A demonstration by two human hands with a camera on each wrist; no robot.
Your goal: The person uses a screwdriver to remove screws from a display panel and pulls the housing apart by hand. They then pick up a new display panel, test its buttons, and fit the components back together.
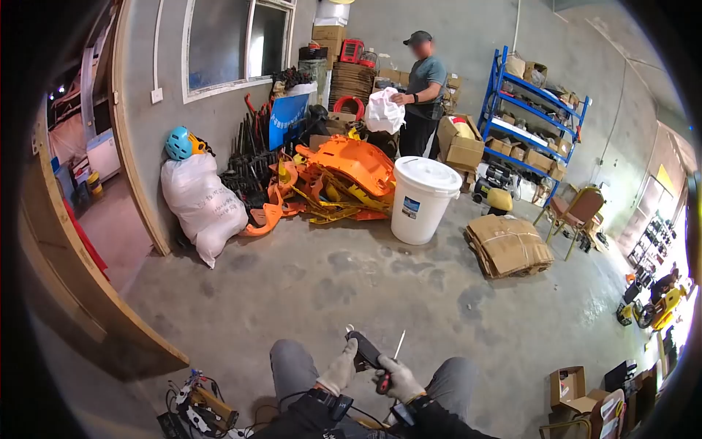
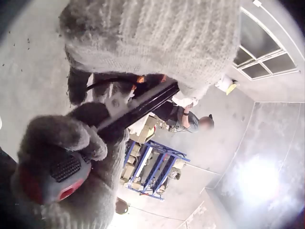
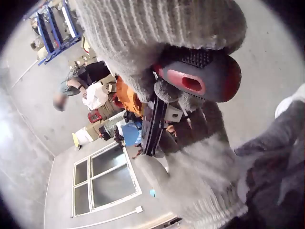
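Note:
Both hands wear light knit gloves with dark fingertips. In the head view the left hand (image 1: 339, 369) grips a black elongated part (image 1: 365, 349) with a metal fitting at its upper end. My right hand (image 1: 401, 380) holds a screwdriver (image 1: 385, 382) by its red and black handle, the shaft pointing up. The right wrist view shows the handle (image 3: 205, 76) curled in the right hand (image 3: 162, 28), whose fingers also touch the black part (image 3: 155, 124). In the left wrist view the black part (image 2: 143, 107) runs between both hands, with a small metal tab (image 2: 115, 104) on it.
A white lidded bucket (image 1: 417, 208), orange and yellow plastic panels (image 1: 351, 164), flattened cardboard (image 1: 510, 245) and a stuffed white sack (image 1: 205, 205) lie ahead. Someone in a cap (image 1: 428, 80) holds a white bag by the blue shelves (image 1: 537, 91). Wired parts (image 1: 201, 406) sit at lower left.

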